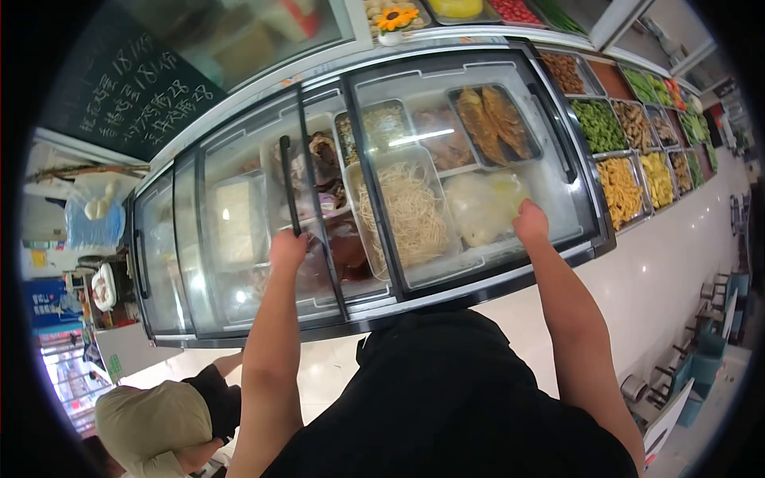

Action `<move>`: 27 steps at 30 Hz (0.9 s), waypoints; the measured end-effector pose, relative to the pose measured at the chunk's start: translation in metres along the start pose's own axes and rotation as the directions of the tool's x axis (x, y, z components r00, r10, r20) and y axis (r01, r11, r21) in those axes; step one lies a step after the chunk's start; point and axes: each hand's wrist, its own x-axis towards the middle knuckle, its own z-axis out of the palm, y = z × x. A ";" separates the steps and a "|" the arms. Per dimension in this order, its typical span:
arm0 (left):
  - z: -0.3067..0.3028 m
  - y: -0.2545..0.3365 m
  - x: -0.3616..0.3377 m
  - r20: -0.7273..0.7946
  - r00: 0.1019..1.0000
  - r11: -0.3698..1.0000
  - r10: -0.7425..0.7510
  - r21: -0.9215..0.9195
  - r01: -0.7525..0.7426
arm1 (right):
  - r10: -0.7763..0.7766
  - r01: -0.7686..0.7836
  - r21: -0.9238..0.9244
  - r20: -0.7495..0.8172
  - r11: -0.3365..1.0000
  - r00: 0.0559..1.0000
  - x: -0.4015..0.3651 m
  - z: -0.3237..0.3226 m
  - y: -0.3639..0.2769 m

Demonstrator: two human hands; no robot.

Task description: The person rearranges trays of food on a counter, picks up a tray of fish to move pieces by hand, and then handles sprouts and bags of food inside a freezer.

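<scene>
My left hand is closed at the lower end of the long black handle on a sliding glass lid of the display freezer. My right hand has its fingers curled at the edge of a pale, clear plastic bag with a yellowish-green part; its fingertips are partly hidden. Beside the bag, a clear tub holds pale shredded strips. Two browned, flat pieces of fish or meat lie in a tray farther back. Dark meat pieces show under the glass near the handle.
Another black handle is on the right lid. Trays of chopped green vegetables and yellow strips continue rightward. A person in a khaki top is at lower left. Stools stand at right; a chalkboard is at upper left.
</scene>
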 end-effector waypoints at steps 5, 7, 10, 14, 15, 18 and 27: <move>0.004 0.007 -0.006 -0.038 0.999 0.993 -0.021 -0.115 0.016 | -0.030 0.029 0.101 0.007 0.994 1.000 -0.013 0.007 -0.019; 0.003 0.007 -0.008 -0.034 0.999 0.990 -0.040 -0.139 0.035 | -0.091 0.085 0.199 0.020 0.976 0.996 -0.023 0.014 -0.062; 0.005 0.002 -0.007 0.002 1.000 0.983 -0.025 -0.181 0.025 | -0.201 0.107 0.564 0.106 0.819 0.974 -0.043 0.025 -0.154; 0.006 -0.004 -0.003 0.017 1.000 0.984 0.006 -0.180 -0.003 | -0.245 0.018 0.727 0.208 0.686 0.947 -0.050 0.055 -0.260; 0.008 -0.006 -0.002 0.016 1.000 0.982 -0.006 -0.186 0.009 | -0.237 0.011 0.726 0.210 0.687 0.949 -0.047 0.060 -0.282; 0.006 -0.006 -0.003 0.039 0.999 0.983 0.023 -0.185 -0.015 | -0.208 0.010 0.707 0.195 0.707 0.959 -0.027 0.066 -0.324; 0.003 -0.015 -0.005 0.085 0.993 0.966 0.081 -0.252 -0.058 | -0.267 0.203 0.488 0.066 0.849 0.961 -0.011 0.075 -0.345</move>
